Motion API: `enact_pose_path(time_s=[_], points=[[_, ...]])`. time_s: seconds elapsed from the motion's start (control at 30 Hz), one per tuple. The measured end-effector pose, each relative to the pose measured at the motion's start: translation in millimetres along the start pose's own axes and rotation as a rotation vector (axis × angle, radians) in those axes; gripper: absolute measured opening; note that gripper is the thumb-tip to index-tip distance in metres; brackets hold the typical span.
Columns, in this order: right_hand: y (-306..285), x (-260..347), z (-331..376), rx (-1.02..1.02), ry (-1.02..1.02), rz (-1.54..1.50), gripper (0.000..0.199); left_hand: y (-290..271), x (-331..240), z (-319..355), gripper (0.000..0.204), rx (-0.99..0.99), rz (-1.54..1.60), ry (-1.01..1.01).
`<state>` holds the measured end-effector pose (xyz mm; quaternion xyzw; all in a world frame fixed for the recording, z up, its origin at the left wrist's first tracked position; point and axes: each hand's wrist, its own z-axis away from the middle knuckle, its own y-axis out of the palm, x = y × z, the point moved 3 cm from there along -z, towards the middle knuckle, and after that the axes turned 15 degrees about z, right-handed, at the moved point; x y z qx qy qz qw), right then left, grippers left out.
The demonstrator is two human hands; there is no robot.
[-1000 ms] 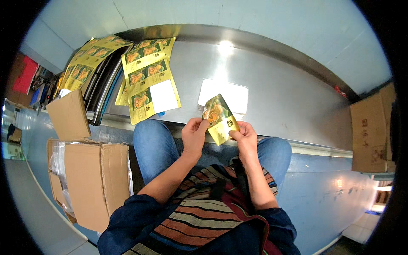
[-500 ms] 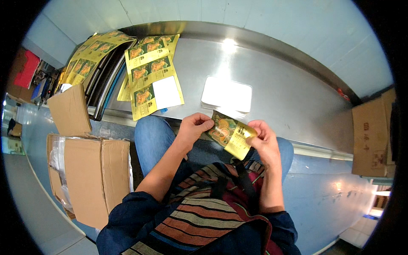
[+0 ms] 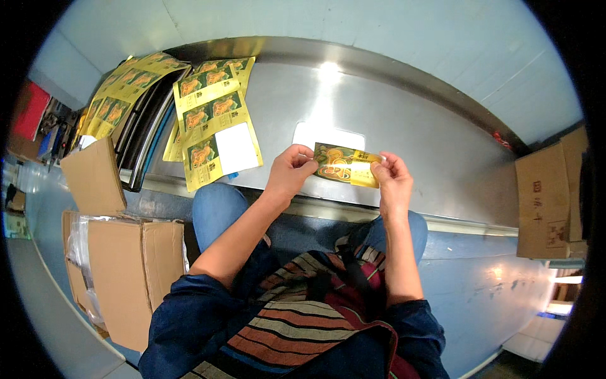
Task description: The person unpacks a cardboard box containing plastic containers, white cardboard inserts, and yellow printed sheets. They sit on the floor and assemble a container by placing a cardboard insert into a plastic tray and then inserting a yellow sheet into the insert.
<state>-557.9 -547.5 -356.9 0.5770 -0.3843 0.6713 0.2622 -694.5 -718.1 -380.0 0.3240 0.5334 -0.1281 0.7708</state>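
Observation:
Between my two hands is a small gold and dark green printed pouch (image 3: 344, 165), stretched out nearly level over the near edge of the metal table. My left hand (image 3: 290, 172) pinches its left end between thumb and fingers. At the other end, my right hand (image 3: 394, 180) grips the gold side with the thumb on top. Just beyond the pouch lies a stack of white rectangular cards (image 3: 305, 134), partly covered by it. Left of my hands, gold printed sheets (image 3: 208, 120) overlap on the table, with a white card (image 3: 238, 149) on the top one.
More gold printed sheets (image 3: 136, 79) drape over a dark roller-like frame (image 3: 144, 136) at the far left. An open cardboard box (image 3: 120, 278) with clear plastic inside stands by my left knee. Another cardboard box (image 3: 541, 196) is at the right. A raised metal edge (image 3: 404, 69) backs the table.
Both hands have lifted the pouch away from my lap toward the table. It has turned from a steep slant to nearly level and now hides part of the white stack.

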Motion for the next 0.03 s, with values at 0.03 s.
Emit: enact_pose_path(time_s=[0.03], points=[[0.5, -2.2, -3.6, -0.024, -0.013, 0.009, 0.031, 2.1, 0.9, -3.5, 0.014, 0.002, -0.005, 0.027]])
